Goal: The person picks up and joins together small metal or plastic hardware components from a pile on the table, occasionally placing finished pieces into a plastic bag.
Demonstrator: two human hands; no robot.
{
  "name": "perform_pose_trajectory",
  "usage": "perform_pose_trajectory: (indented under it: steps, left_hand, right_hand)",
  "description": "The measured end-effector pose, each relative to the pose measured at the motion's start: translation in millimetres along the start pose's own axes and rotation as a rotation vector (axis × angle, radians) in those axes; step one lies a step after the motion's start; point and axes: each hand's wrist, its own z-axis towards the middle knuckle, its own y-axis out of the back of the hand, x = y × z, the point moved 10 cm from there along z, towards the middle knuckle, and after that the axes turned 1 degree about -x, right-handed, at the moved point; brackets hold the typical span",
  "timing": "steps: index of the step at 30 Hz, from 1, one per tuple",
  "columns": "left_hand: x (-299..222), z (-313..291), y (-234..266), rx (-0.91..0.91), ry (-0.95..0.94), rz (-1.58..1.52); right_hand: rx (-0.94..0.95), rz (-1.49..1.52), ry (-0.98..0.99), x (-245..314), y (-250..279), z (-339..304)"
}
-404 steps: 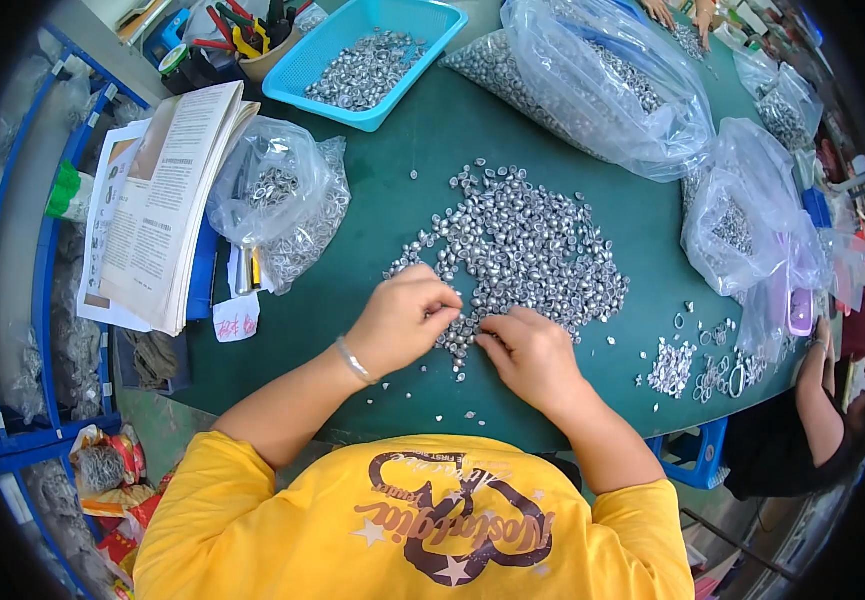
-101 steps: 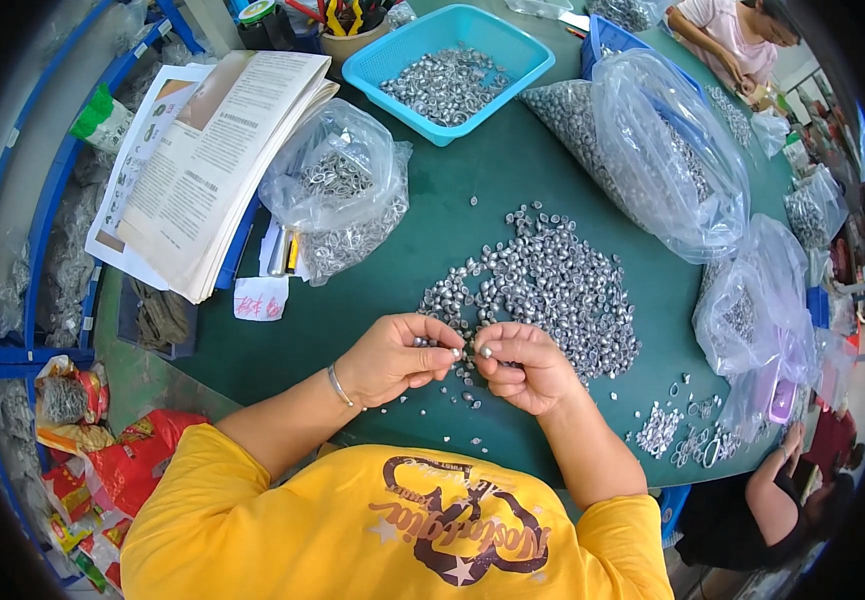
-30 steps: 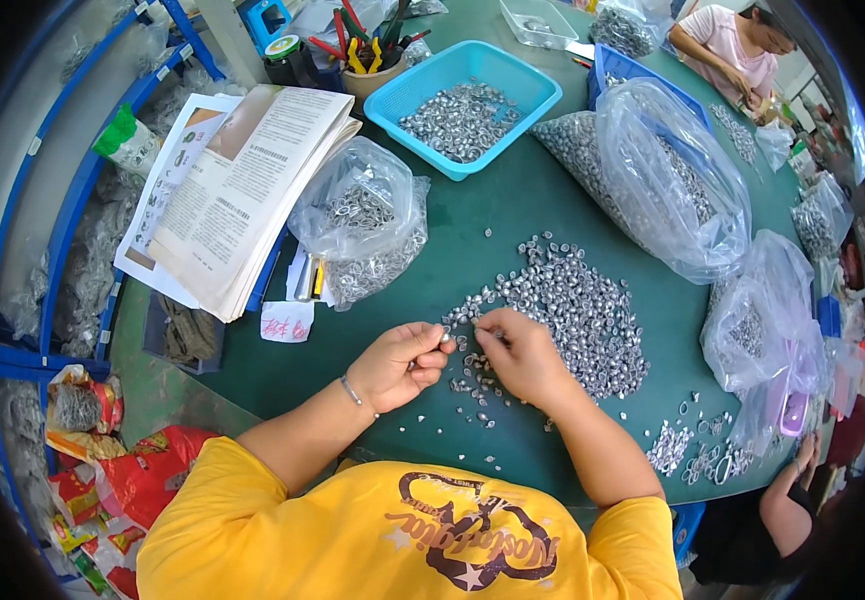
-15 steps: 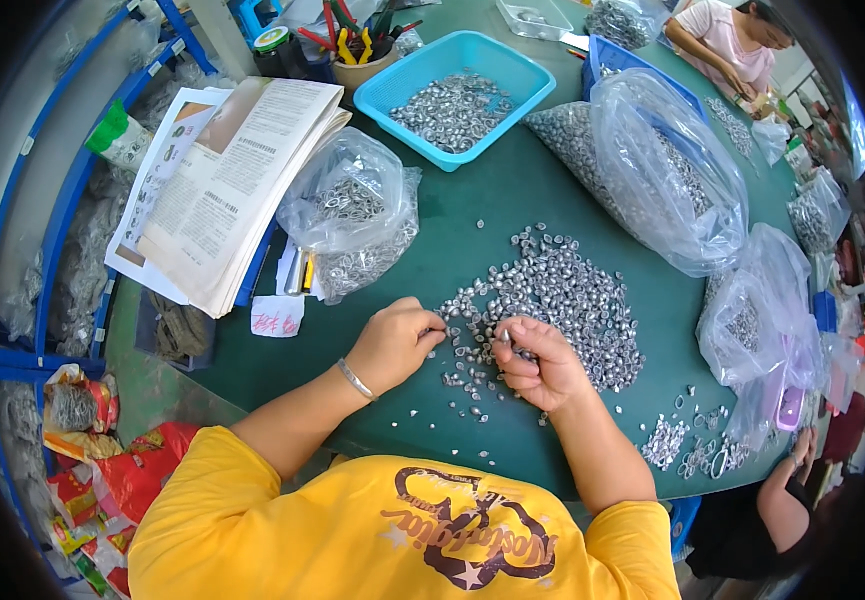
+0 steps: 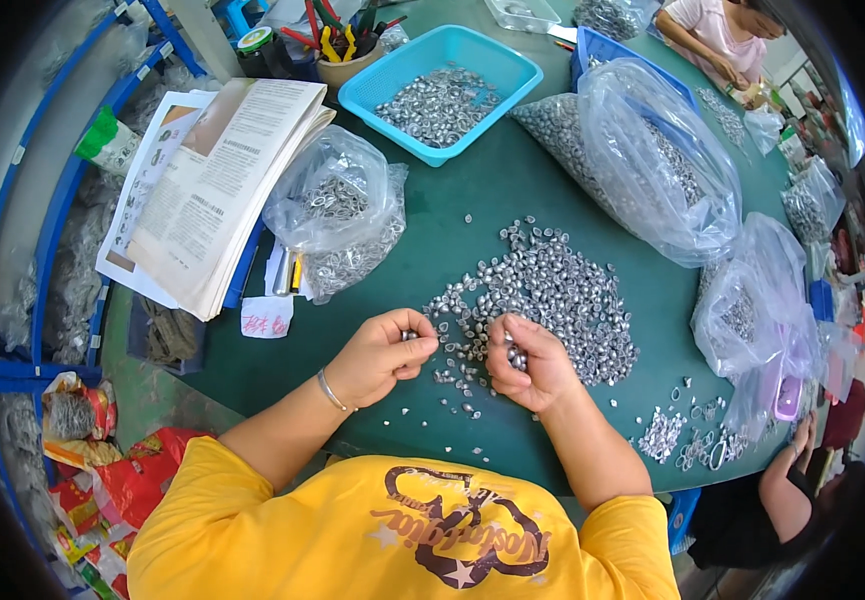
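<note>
A heap of small teardrop-shaped silver metal pieces (image 5: 577, 310) lies on the green tabletop in front of me. My left hand (image 5: 384, 355), with a metal bangle at its wrist, is at the heap's left edge. Its fingers are curled, and a silver metal piece (image 5: 409, 336) shows between thumb and forefinger. At the near side of the heap, my right hand (image 5: 532, 365) is closed around silver metal pieces (image 5: 517, 357), partly hidden by its fingers. The two hands are a short way apart. Loose pieces lie scattered between and below them.
A turquoise basket (image 5: 527, 78) of metal parts stands at the back. Open papers (image 5: 227, 180) and a plastic bag of parts (image 5: 337, 215) are to the left. Large bags (image 5: 652, 170) sit at right, near small rings (image 5: 712, 450). Other people work at far right.
My left hand has lifted off the scattered pieces and turned, with a metal piece now showing in its fingers. My right hand's thumb and fingers have shifted around its pieces. The view has moved slightly.
</note>
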Motion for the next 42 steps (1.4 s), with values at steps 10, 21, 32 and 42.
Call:
perform_pose_trajectory:
  steps: [10,21,32,42]
  left_hand:
    - [7,-3,13,-0.102,0.085,-0.296]
    - [16,-6,-3,0.053,0.14,-0.479]
    - [19,-7,-17,0.115,0.192,-0.524]
    - [14,4,-14,0.054,0.166,-0.49]
  right_hand:
    - [-0.273,-2.14,0.659,24,-58,18]
    - [-0.184,-1.012,0.171,21,-32,13]
    - [-0.25,-1.787,0.689,39,-42,-5]
    - [-0.369,-1.626,0.707,60,-40,-24]
